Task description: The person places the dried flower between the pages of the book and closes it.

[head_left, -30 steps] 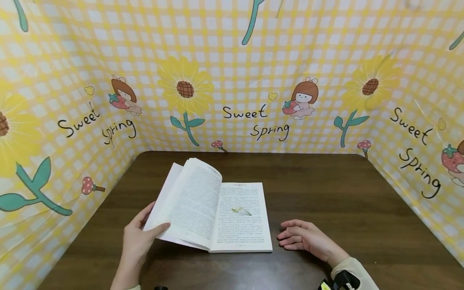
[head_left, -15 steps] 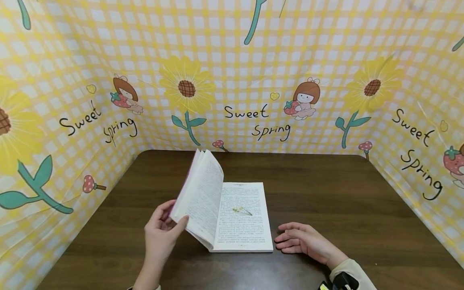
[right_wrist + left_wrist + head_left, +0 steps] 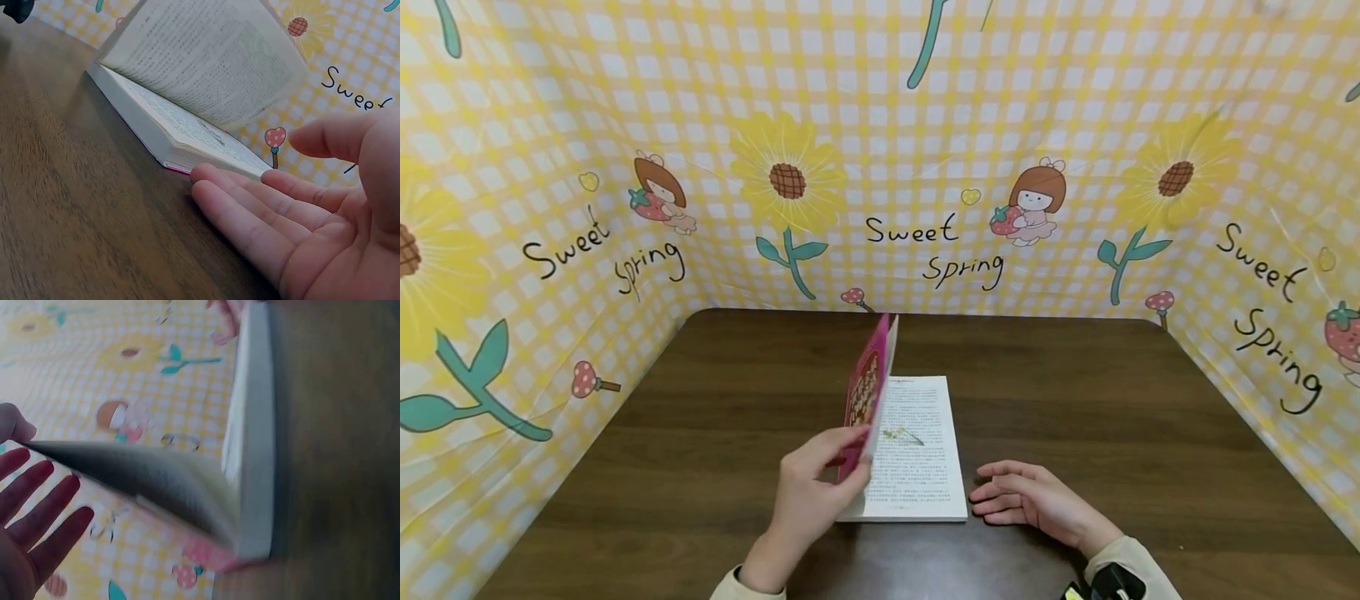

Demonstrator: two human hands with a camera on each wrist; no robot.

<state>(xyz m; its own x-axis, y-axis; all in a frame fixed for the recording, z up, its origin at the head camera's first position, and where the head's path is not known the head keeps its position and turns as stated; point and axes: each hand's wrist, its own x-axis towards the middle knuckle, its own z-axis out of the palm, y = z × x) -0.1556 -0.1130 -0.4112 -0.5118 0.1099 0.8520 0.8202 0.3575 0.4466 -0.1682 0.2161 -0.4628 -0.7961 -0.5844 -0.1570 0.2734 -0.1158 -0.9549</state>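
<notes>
A book [image 3: 917, 487] with a pink cover [image 3: 859, 400] lies open on the table. Its left part stands nearly upright, and my left hand [image 3: 816, 479] pinches that part's outer edge between thumb and fingers. In the left wrist view, the thumb and fingers of the left hand [image 3: 37, 512] meet the raised edge. A small dried flower sprig [image 3: 904, 436] rests on the flat right-hand page, showing dimly in the right wrist view too. My right hand [image 3: 1037, 504] lies beside the book's right edge, fingers loosely extended, holding nothing; in the right wrist view its fingertips are close to the book's corner.
The dark wooden table [image 3: 1075, 392] extends around the book. A yellow checked cloth [image 3: 895, 167] with printed flowers and lettering hangs along the back and both sides. A black wrist device [image 3: 1116, 579] sits on the right sleeve.
My left hand has moved right, swinging the book's left part from leaning left to almost upright, so its pink cover now shows. The right hand has barely moved.
</notes>
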